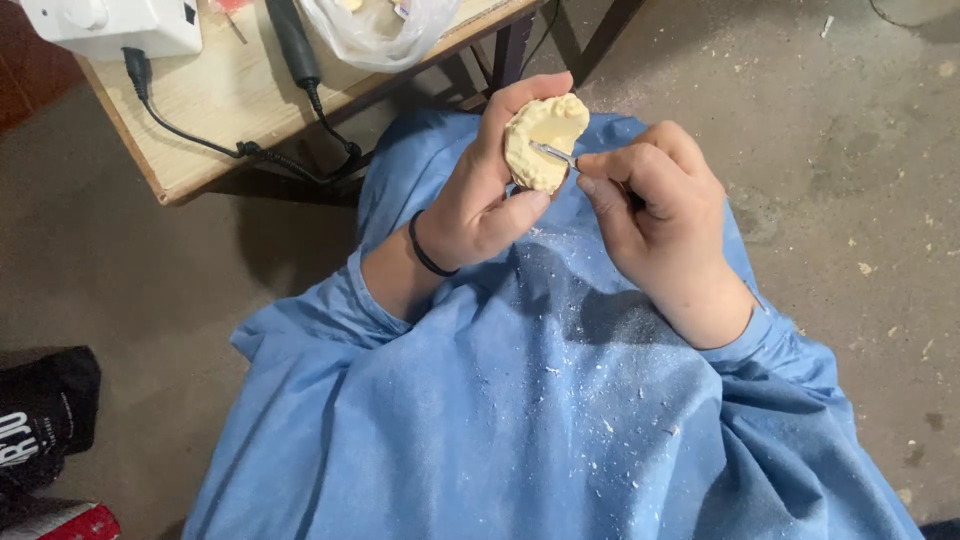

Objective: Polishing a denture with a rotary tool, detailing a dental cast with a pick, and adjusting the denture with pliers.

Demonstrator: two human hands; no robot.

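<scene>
A pale yellow plaster cast [545, 140] was gripped by the left hand [480, 195], fingers closed round it, above the lap. A thin metal tool [553, 153] was pinched in the right hand [655, 215], w/ tip touching the cast. White dust lay on the blue gown [540, 400].

My left hand [480, 190] holds the plaster cast [543, 140] at the top middle. My right hand [660, 215] is just right of it. The table [215, 100] is upper left.
</scene>
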